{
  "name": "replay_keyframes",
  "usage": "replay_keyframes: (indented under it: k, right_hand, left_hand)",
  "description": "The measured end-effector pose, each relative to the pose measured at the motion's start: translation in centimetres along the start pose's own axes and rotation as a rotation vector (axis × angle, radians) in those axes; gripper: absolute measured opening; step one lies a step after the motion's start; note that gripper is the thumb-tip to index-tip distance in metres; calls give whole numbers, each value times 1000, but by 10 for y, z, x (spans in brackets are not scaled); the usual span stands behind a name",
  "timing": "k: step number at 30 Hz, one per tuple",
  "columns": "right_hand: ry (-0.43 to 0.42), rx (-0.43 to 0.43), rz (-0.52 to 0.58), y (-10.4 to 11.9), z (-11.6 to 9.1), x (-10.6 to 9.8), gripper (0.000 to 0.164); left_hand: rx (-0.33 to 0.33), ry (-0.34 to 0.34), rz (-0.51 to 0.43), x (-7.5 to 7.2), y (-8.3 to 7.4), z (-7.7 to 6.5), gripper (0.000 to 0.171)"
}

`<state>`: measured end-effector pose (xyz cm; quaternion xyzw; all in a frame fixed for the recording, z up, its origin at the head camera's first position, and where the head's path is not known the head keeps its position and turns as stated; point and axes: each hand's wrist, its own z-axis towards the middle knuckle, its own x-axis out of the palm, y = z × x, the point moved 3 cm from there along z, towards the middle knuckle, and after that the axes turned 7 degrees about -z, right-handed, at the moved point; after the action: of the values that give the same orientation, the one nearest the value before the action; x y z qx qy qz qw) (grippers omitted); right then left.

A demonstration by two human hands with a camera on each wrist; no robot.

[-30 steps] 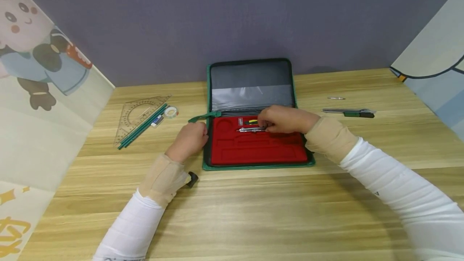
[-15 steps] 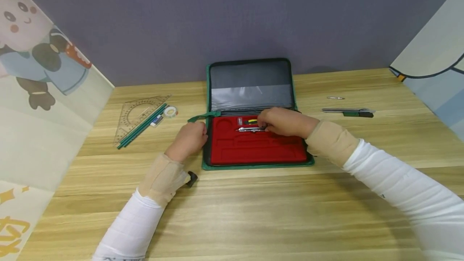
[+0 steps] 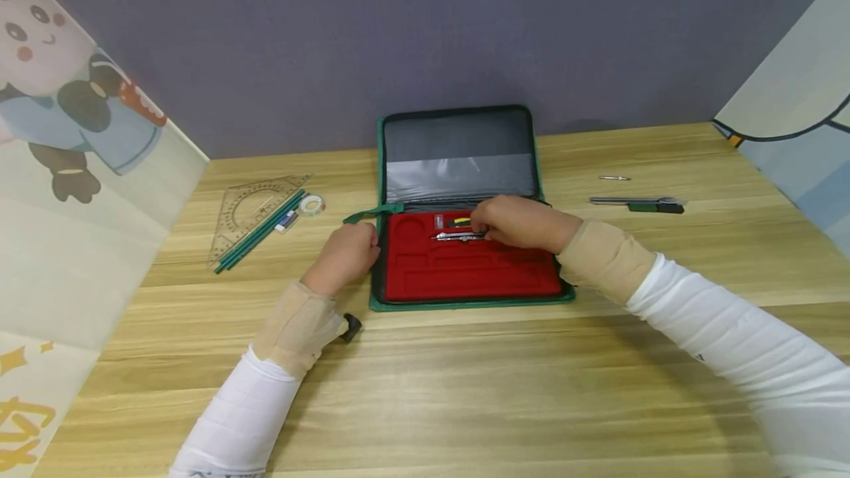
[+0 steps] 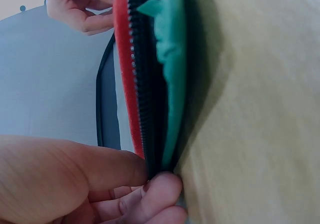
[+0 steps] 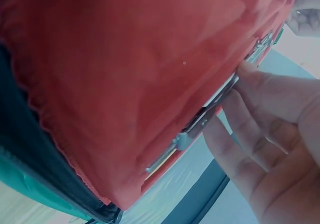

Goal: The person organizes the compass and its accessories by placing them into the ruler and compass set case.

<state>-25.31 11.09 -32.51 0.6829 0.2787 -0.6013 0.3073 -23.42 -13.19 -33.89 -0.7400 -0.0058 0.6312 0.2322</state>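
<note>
An opened green zip case (image 3: 380,168) with a red insert (image 3: 465,286) stands at the middle of the table in the head view. My left hand (image 3: 345,253) pinches its left edge between thumb and fingers, beside the black zipper (image 4: 142,98). A metal drawing compass (image 3: 458,237) lies along a slot of the insert. Over its right part, my right hand (image 3: 524,221) pinches it; the right wrist view shows thumb and fingers on either side of the metal. Behind the compass sit a small clear box (image 3: 439,222) and a yellow-and-black piece (image 3: 460,223), partly covered by the fingers.
Left of the case lie a clear set square (image 3: 232,205), green pencils (image 3: 262,231), an eraser (image 3: 287,220) and a tape roll (image 3: 312,204). On the right are a metal tool (image 3: 614,201), a dark green stick (image 3: 654,207) and a small metal piece (image 3: 614,178). A wall rises behind.
</note>
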Motion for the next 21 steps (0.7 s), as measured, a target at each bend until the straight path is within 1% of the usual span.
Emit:
replay_keyframes:
  k: [7,16,21]
  right_hand:
    - [3,6,-6,-1,-1,0,15]
    - [-16,-5,-4,0,-2,0,16]
    - [-20,7,1,1,-2,-1,17]
  left_hand:
    - [-9,6,-12,0,0,0,10]
    - [-3,2,-12,-1,-2,0,10]
    - [-8,10,-13,-1,-3,-1,9]
